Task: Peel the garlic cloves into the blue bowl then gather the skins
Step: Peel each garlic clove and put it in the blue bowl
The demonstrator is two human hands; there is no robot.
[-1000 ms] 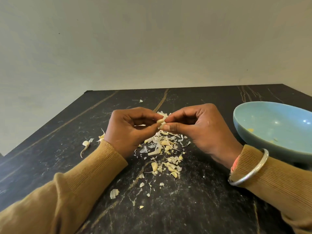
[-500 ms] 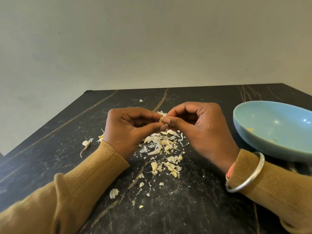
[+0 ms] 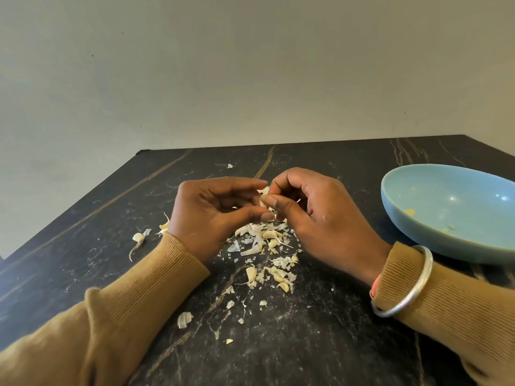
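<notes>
Garlic peeling, in progress.
Blue bowl, beyond the right hand; that hand and left hand pinching a clove between them; skins heaped beneath; clove: light, firm, probably slippery, best held by its ends.

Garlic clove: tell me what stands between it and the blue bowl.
Nothing visible does. The garlic clove is pinched between the left hand and right hand over the skins; past the right hand, only bare table lies before the open blue bowl.
</notes>
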